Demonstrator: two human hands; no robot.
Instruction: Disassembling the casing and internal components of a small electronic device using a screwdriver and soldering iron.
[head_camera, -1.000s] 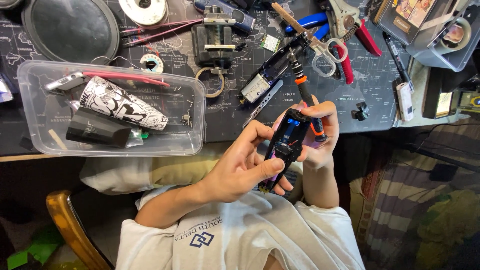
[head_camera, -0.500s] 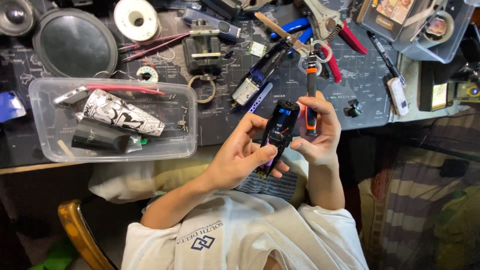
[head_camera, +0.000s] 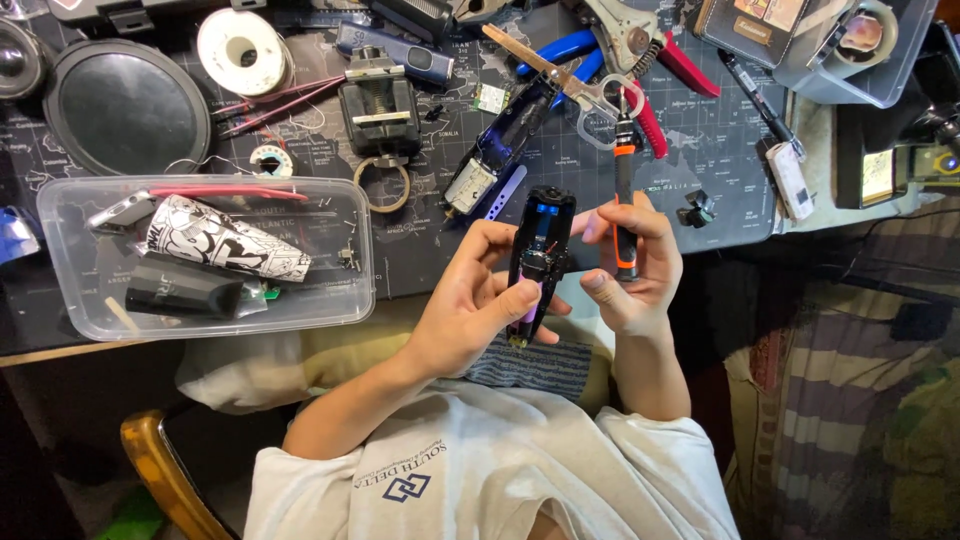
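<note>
Since a second ago I'd lifted the black device (head_camera: 538, 262) higher; left hand (head_camera: 470, 310) fingers clamped round it, right hand (head_camera: 625, 270) gripping the orange-black screwdriver (head_camera: 624, 215) alongside.

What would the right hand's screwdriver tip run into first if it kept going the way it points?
The right hand holds the orange-and-black screwdriver pointing up the desk. Straight ahead, its tip would likely first meet the scissors' handle loops, already right at it; depth is unclear, so it may pass above them.
</note>
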